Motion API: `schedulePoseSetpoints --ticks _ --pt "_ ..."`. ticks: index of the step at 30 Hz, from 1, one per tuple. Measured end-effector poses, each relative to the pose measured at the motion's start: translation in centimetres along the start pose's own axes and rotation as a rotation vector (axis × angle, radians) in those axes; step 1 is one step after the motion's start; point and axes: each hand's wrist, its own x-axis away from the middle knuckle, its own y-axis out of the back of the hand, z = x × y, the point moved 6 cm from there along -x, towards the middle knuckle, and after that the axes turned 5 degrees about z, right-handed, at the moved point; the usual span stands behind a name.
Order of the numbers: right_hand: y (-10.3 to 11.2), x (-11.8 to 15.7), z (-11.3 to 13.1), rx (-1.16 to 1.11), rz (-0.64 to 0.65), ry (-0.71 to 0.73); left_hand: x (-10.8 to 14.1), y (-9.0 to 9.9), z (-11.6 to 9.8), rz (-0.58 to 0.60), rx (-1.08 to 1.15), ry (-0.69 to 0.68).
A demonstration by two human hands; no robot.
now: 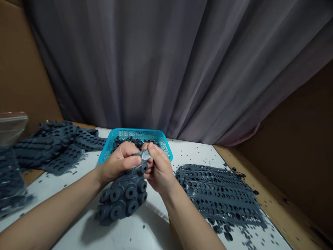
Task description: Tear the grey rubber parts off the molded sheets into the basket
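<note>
My left hand (117, 163) and my right hand (159, 170) meet over the middle of the table, both pinching the top edge of a dark grey moulded rubber sheet (122, 198). The sheet carries rows of round ring-shaped grommets and hangs down below my hands. A small pale grey piece (145, 155) shows between my fingers, and I cannot tell exactly what it is. Behind my hands stands a blue perforated plastic basket (135, 134) holding dark rubber pieces.
A pile of punched rubber sheets (220, 196) lies on the white table (145, 236) to the right, among scattered small black bits. More sheets (54, 147) and a clear bag of dark rubber pieces (10, 180) lie left. A grey curtain (156, 62) and cardboard walls surround the table.
</note>
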Motion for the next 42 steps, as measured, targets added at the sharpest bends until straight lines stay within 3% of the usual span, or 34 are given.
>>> schedulePoseSetpoints --ticks 10,14,18,20,25,27,32,42 --pt "-0.3 -0.1 0.6 -0.079 0.204 -0.039 0.4 -0.7 -0.7 0.175 -0.101 -0.064" --pt "0.2 -0.7 1.8 0.083 0.185 0.041 0.2 -1.1 -1.1 0.195 -0.052 -0.065" --pt "2.0 -1.4 1.7 0.247 0.113 0.007 0.0 -0.8 -1.3 0.160 -0.065 -0.039" --pt "3.6 -1.7 1.6 0.437 0.045 -0.001 0.0 -0.5 -1.5 0.133 -0.052 -0.031" --pt "9.1 -2.0 2.1 1.520 -0.319 0.007 -0.3 -0.1 -1.8 0.036 -0.133 -0.016" --pt "10.8 -1.9 1.8 1.677 -0.369 -0.012 -0.5 0.1 -1.5 -0.045 -0.167 0.038" --pt "12.6 -1.7 1.4 1.769 -0.349 -0.045 -0.7 0.3 -1.3 -0.164 -0.313 0.112" --pt "11.7 -1.8 3.0 1.780 -0.314 0.006 -0.7 0.0 -1.8 -0.208 -0.628 0.113"
